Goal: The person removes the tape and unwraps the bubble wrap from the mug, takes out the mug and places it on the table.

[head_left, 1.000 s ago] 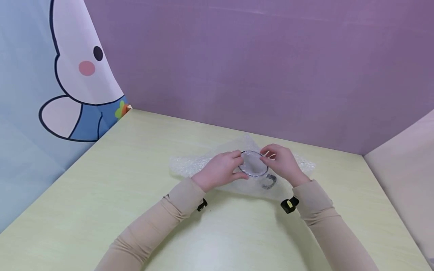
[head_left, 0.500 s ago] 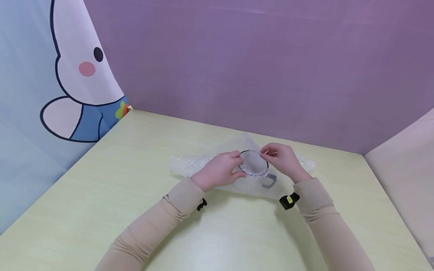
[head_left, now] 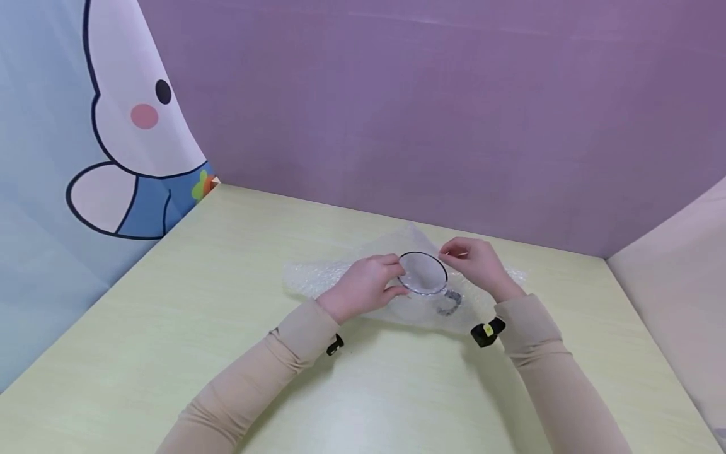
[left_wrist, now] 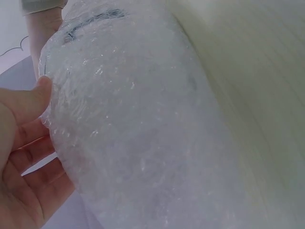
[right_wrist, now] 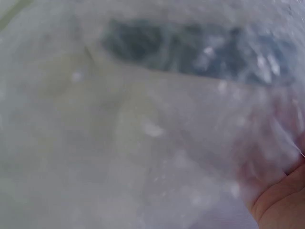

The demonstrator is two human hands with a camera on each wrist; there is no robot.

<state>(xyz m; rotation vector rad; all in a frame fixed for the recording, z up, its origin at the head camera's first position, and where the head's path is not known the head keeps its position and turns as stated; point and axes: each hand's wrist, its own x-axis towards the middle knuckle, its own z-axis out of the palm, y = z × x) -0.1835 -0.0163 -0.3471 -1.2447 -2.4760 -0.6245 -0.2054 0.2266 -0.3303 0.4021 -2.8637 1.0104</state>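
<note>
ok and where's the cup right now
In the head view, the cup is just right of centre, between the left hand and the right hand, with bubble wrap around it and its dark handle at the near right.

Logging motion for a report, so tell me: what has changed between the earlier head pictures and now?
The right hand has edged slightly right, back from the rim of the cup, its fingers closer together; whether they pinch the bubble wrap is unclear. The left hand stays at the cup's left side; cup and bubble wrap look unmoved.
</note>
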